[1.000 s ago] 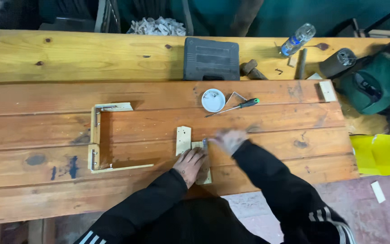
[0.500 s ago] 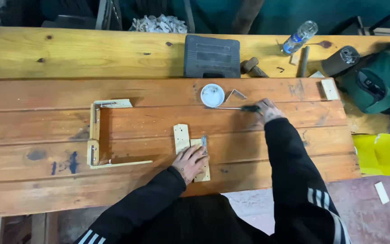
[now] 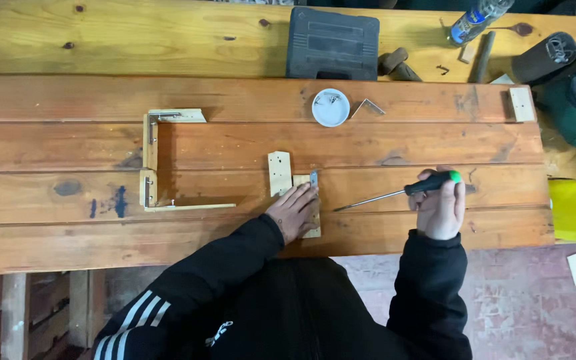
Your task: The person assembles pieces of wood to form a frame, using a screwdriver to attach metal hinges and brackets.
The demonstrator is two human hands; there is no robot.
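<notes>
a clear plastic bottle with a blue label lies tilted at the top right edge of the pale workbench plank. left of it, a dark grey moulded plastic case sits shut and flat. a round white plastic tub, open and holding small metal bits, rests on the reddish board below the case. no signs or screens show.

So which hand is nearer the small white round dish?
Right, though not by much. The right hand, holding the screwdriver, is below and to the right of the white dish; the left hand lies lower, on the wooden pieces.
</notes>
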